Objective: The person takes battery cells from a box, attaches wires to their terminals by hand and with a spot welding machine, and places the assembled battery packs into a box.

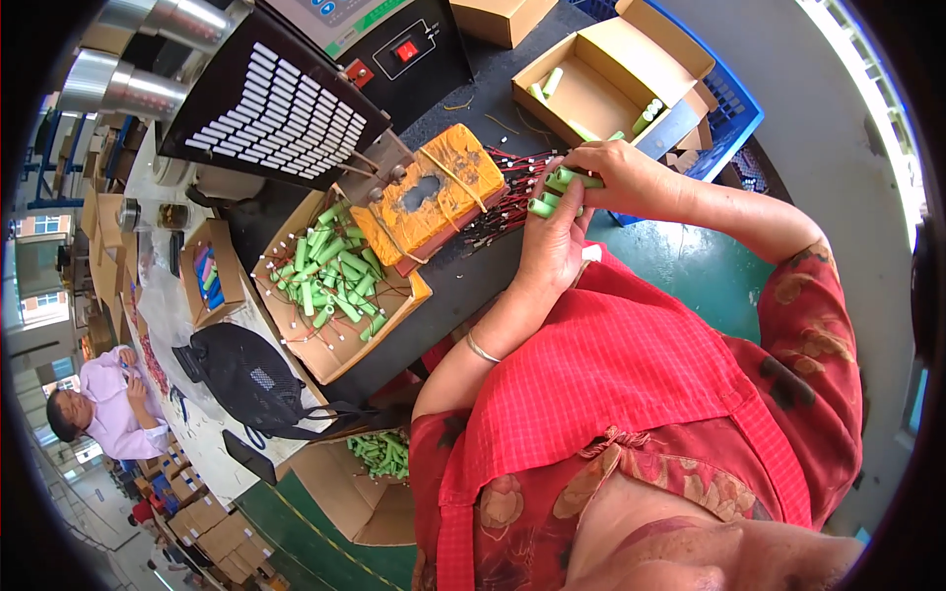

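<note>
Left hand (pixel 554 246), right hand (pixel 631 179) closed on green cylinders (pixel 588 180).
Held at the bench's (pixel 434 310) near edge, just beside red wires (pixel 507 197); bare strip between orange block (pixel 468 187) and left forearm (pixel 493 335).

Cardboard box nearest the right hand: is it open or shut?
Open. The box has its lid folded back; green cylinders show inside.

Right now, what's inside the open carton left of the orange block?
In the carton: wired green cylinders, loosely piled. Whatever lies beneath the top layer is covered.
</note>
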The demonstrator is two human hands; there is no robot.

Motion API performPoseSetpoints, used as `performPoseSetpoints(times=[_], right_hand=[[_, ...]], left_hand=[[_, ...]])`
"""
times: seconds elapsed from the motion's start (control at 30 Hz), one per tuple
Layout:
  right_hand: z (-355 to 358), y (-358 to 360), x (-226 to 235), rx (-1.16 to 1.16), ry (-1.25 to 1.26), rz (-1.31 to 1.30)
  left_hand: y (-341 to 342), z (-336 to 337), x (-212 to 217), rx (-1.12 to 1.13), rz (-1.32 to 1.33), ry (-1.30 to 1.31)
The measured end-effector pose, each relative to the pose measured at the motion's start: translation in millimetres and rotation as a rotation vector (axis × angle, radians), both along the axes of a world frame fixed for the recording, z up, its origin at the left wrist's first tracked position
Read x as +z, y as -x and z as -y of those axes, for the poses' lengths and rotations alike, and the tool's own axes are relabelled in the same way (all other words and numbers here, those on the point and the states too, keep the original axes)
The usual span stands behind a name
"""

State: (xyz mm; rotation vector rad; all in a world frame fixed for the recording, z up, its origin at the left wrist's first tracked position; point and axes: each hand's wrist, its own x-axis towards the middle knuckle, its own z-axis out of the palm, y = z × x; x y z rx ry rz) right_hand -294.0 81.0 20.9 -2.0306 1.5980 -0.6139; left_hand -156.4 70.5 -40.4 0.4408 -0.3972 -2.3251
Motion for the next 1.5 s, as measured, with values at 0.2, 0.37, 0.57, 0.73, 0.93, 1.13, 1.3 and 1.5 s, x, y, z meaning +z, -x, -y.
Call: performPoseSetpoints(times=[0.2,0.37,0.57,0.73,0.93,1.13,1.3,1.5], right_hand=[[-21.8,-13.7,-10.8,-0.012,0.056,0.048],[-40.6,-30.9,-22.9,-0.077,0.058,0.160],[-49.8,-45.3,-27.8,-0.103,0.023,0.166],[-62.5,-68.6,-36.1,-0.141,0.025,0.079],[-72.2,-74.3,-11.7,0.044,-0.198,0.203],[-64.3,-69.5,-5.7,0.104,-0.246,0.182],[-67.0,-72.9,-24.8,0.335,-0.120,0.171],[-75.3,-64.9,-17.9,0.123,0.217,0.153]], left_hand=[[-22.1,-13.8,-3.5,0.030,0.098,0.016],[-36.8,-20.6,-13.9,0.045,0.201,0.113],[-52.1,-29.6,-10.7,-0.046,0.244,0.103],[-59.8,-36.4,-21.1,-0.029,0.149,-0.048],[-89.1,-41.2,-37.1,-0.211,0.069,-0.098],[-100.2,-57.3,-38.7,-0.318,0.178,-0.005],[-108.2,-58.6,-40.0,-0.498,0.278,0.220],[-111.3,-53.2,-40.0,-0.444,0.152,-0.116]])
